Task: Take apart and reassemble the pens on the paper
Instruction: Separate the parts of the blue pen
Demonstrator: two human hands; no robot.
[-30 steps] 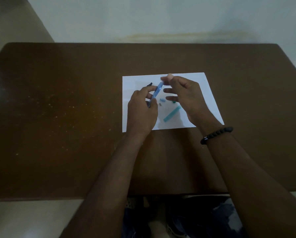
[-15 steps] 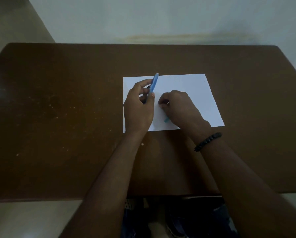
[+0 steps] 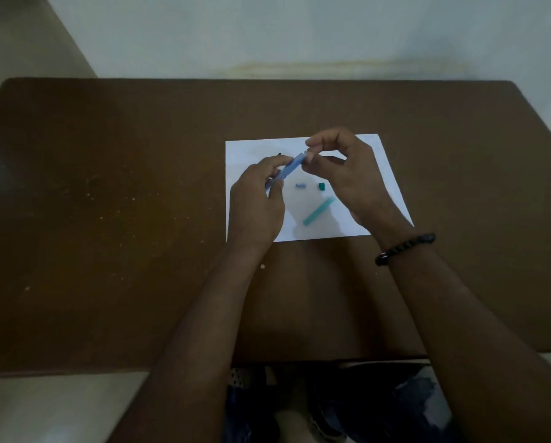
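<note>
A white sheet of paper [image 3: 386, 174] lies on the brown table [image 3: 108, 219]. My left hand [image 3: 256, 206] grips the lower end of a blue pen barrel [image 3: 290, 166], which slants up to the right above the paper. My right hand [image 3: 341, 174] pinches the barrel's upper end with its fingertips; whether a small part sits between them is hidden. On the paper lie a small blue piece [image 3: 300, 186], a small teal cap [image 3: 322, 186] and a teal pen barrel [image 3: 319, 211], all untouched.
A black bead bracelet [image 3: 405, 249] circles my right wrist. A pale wall [image 3: 299, 33] stands behind the table's far edge. My legs in dark patterned cloth [image 3: 395, 404] show below the near edge. Small pale specks dot the table's left half.
My right hand has lifted off the paper, where it reached down half a second ago, and come back to the top of the blue barrel. The teal barrel is uncovered again.
</note>
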